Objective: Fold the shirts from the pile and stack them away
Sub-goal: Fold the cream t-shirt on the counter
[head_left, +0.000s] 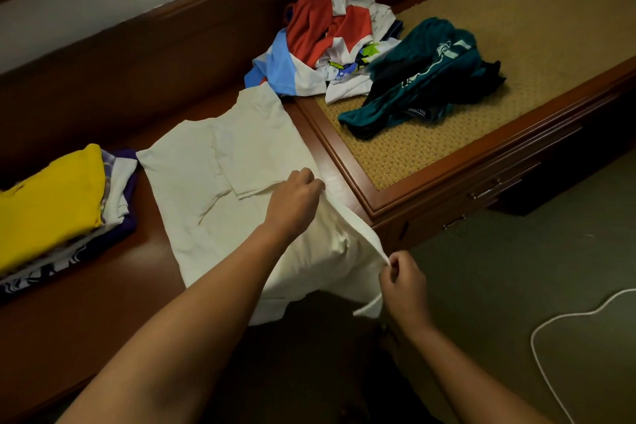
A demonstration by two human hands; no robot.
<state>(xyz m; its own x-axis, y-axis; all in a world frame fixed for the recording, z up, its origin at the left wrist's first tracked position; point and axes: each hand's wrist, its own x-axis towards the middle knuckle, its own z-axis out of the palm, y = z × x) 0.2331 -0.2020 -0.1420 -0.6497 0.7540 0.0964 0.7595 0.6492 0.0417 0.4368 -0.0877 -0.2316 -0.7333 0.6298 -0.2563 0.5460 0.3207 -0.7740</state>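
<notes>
Pinching the limp, light white shirt (241, 162) at its edge — left hand (296, 203) mid-side, right hand (402, 280) at the hem corner — we expect sagging between grips.

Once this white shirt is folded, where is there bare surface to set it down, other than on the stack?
Bare wood shows between the folded stack and the white shirt. The woven panel is free right of the teal shirt, with a strip along its near edge too. It is crowded at the unfolded pile, and where the left hand and right hand hold the shirt.
</notes>
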